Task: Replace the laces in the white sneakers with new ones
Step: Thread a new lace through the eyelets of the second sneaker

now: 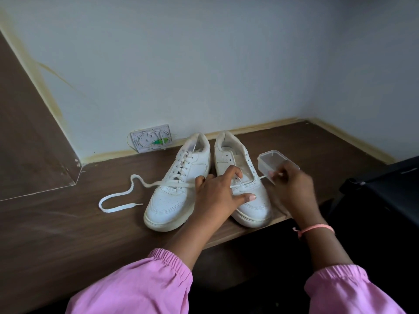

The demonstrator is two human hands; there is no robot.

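Sneakers [240,177] toes toward viewer; lace [127,196] trails left.

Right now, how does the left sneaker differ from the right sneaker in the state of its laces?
The left sneaker is laced through its eyelets; the right sneaker has open eyelets, with one lace only across its lowest part. No hand holds the left sneaker; the left hand rests on the right sneaker while the right hand pinches the lace end. Both are white, standing side by side on the wooden surface.
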